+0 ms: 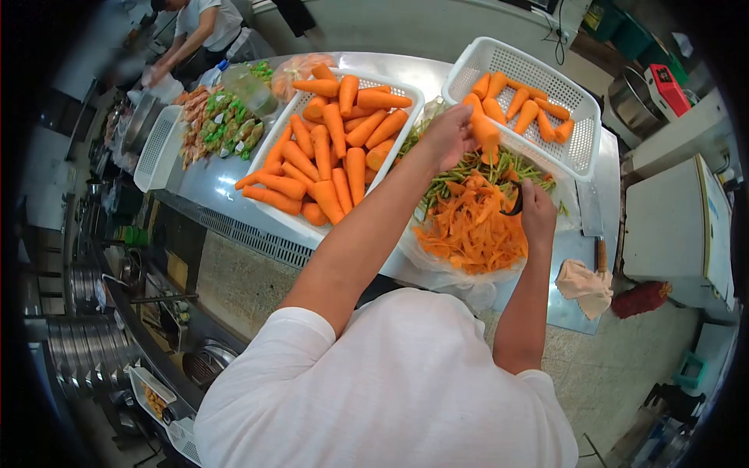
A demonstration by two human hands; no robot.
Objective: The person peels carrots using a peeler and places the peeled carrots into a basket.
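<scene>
Head cam, only view. Clock set on the peelings pile, 12 = far side of steel table.

L hand at 12, clamped on a carrot; carrot shows against nr rim of the R-hand basket, can't tell if touching. R hand abt 2:30, fingers curled round a black peeler, just beside pile; peeler apart from carrot. Hands apart.

Pile = orange carrot peelings w/ green stem pieces along its far edge, on clear plastic bag.

10 o'clock: white perforated basket heaped w/ carrots. 1 o'clock: second white basket, fewer carrots, loosely spread. 3 o'clock: cleaver, wooden handle twd near edge. 4 o'clock: beige cloth, crumpled nr handle.

Well off at 10: co-worker, white top, bent fwd, hands at a plastic bag.
</scene>
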